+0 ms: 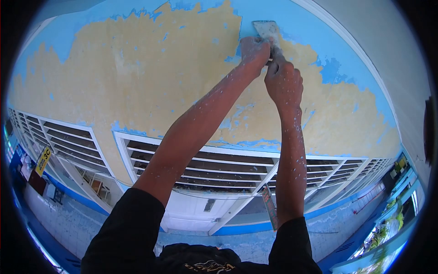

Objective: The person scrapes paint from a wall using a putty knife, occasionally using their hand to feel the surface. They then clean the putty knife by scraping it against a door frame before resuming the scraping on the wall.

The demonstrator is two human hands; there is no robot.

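Note:
Both arms reach up to a wall point(150, 77) where blue paint point(287, 13) borders a large bare tan area. My right hand point(284, 82) is closed round the handle of a scraper point(267, 29), whose wide, paint-smeared blade lies near the edge of the blue paint. Just left of the handle, my left hand point(255, 52) is closed with its fingers at the scraper, by the base of the blade. Small pale paint flecks dot both forearms.
Below the bare area run white-framed louvered windows point(219, 166). A yellow sign point(42, 160) marked 3C hangs at the left, and another sign point(269, 205) hangs under the windows. The ceiling point(388, 41) meets the wall at the upper right. Plants point(378, 235) show at lower right.

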